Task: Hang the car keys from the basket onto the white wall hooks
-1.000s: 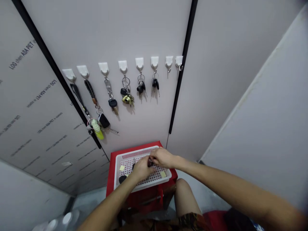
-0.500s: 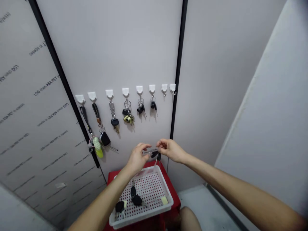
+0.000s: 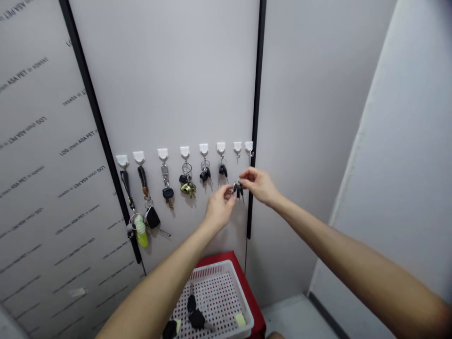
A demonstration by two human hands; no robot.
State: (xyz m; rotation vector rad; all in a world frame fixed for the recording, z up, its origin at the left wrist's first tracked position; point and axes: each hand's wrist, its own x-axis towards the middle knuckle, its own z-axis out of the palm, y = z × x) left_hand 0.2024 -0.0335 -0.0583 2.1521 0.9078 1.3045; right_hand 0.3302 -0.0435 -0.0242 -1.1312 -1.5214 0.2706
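Both my hands are raised in front of a row of white wall hooks [image 3: 202,149]. My left hand [image 3: 219,209] and my right hand [image 3: 258,183] pinch a small bunch of black keys [image 3: 238,189] between them, just below the empty hook [image 3: 237,147] second from the right. The hook at the far right [image 3: 249,146] is also bare. Several other hooks carry key bunches [image 3: 186,181]. Below, a white perforated basket [image 3: 229,273] holds more black keys [image 3: 195,316] and a yellow tag [image 3: 240,319].
The basket rests on a red stool [image 3: 238,262]. A black vertical strip [image 3: 256,108] runs down the wall right of the hooks, another [image 3: 95,127] on the left. A pale wall [image 3: 399,155] closes in on the right.
Both hands lifted a bunch of black keys out of the basket and carried it up and right to just under the empty hooks. The view tilted upward.
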